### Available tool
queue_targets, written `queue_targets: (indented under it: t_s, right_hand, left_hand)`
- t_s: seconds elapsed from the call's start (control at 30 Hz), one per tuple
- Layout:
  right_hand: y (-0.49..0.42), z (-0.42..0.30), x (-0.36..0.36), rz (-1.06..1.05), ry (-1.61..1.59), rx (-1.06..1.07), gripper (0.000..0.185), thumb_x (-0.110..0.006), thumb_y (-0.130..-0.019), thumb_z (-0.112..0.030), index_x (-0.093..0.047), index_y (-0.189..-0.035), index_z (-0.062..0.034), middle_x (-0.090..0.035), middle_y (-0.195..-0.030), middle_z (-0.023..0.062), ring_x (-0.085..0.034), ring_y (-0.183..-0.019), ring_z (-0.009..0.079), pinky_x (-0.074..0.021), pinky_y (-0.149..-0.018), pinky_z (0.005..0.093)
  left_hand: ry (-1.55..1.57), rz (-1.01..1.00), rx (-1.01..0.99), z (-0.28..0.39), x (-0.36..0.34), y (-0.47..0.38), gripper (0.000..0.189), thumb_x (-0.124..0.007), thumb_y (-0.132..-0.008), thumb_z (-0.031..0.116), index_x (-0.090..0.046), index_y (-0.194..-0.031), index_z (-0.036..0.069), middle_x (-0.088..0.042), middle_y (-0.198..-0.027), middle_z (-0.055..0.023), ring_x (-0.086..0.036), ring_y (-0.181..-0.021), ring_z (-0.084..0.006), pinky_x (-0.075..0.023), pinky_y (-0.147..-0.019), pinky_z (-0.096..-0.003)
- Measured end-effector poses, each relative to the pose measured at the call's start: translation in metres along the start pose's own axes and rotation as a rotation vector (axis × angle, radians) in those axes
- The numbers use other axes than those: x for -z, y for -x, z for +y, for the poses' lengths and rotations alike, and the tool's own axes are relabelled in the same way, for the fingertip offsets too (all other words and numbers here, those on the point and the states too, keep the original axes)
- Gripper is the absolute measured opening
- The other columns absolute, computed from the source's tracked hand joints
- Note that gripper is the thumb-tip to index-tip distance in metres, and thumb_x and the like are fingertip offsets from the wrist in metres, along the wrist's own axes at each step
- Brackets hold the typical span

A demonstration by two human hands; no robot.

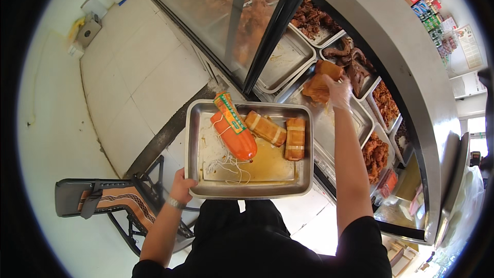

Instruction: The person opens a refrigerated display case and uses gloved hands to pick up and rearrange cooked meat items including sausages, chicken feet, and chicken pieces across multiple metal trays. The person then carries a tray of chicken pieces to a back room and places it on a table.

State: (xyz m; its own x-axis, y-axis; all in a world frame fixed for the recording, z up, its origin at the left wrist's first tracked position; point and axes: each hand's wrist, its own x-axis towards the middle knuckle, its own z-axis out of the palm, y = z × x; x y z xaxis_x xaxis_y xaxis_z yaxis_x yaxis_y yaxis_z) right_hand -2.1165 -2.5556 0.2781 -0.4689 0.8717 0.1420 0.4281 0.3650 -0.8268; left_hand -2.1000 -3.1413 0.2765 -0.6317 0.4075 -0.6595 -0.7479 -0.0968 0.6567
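Observation:
My left hand (183, 186) grips the lower left corner of a metal tray (252, 192). On that tray lie a sausage in an orange casing (236, 139), loose white string (230, 168) and two brown tied rolls (266, 128), with yellowish liquid under them. Inside the display case, my right hand (339, 92), in a clear plastic glove, is on brown block-shaped food pieces (321, 85) at the upper end of another metal tray (361, 123). The fingers touch the pieces; whether they grip one is hard to see.
The case's black-framed sliding glass (216, 15) stands to the upper left. Around my right arm are trays of dark cooked meat (357, 65), shredded food (385, 102) and reddish fried pieces (375, 158). A folding lounge chair (115, 200) stands at lower left. The case's curved metal edge (420, 65) runs along the right.

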Motion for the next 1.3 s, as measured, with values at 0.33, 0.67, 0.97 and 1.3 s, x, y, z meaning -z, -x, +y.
queue_targets:
  t_s: [0.33, 0.67, 0.97, 1.3]
  right_hand:
    - [0.23, -0.165, -0.021, -0.771, 0.558, 0.307, 0.096, -0.078, -0.081, -0.039, -0.03, -0.15, 0.0081, -0.058, -0.12, 0.031, -0.063, -0.11, 0.042, -0.0544, -0.093, 0.0472]
    - [0.185, -0.149, 0.062, -0.592, -0.334, -0.067, 0.099, -0.087, -0.072, -0.013, -0.03, -0.152, -0.0001, -0.062, -0.131, 0.0162, -0.064, -0.117, 0.0244, -0.0519, -0.103, 0.038]
    - [0.104, -0.015, 0.015, -0.422, -0.245, -0.107, 0.086, -0.085, -0.075, -0.019, -0.037, -0.143, 0.0021, -0.064, -0.12, 0.0175, -0.066, -0.105, 0.0271, -0.0551, -0.093, 0.0385]
    - [0.193, -0.019, 0.074, -0.135, 0.409, 0.369, 0.049, -0.078, -0.082, -0.028, -0.061, -0.121, -0.0041, -0.062, -0.113, 0.0227, -0.06, -0.108, 0.0427, -0.0492, -0.093, 0.0485]
  left_hand:
    - [-0.042, -0.136, -0.014, 0.011, -0.033, -0.015, 0.055, -0.056, -0.065, -0.011, -0.063, -0.12, -0.009, -0.072, -0.105, -0.0136, -0.072, -0.091, -0.0247, -0.058, -0.083, -0.0354]
    - [-0.071, 0.081, 0.043, 0.01, -0.005, 0.001, 0.058, -0.055, -0.066, -0.006, -0.062, -0.124, -0.006, -0.072, -0.107, -0.0151, -0.072, -0.092, -0.0288, -0.0586, -0.084, -0.0387]
    - [-0.161, 0.056, -0.089, 0.054, 0.077, 0.051, 0.05, -0.055, -0.064, -0.005, -0.065, -0.112, -0.01, -0.072, -0.097, -0.0141, -0.071, -0.078, -0.0264, -0.0585, -0.068, -0.0371]
    - [-0.109, 0.052, -0.119, 0.041, 0.093, 0.049, 0.048, -0.06, -0.064, -0.002, -0.068, -0.11, -0.008, -0.073, -0.096, -0.0136, -0.072, -0.074, -0.0257, -0.0599, -0.064, -0.0392]
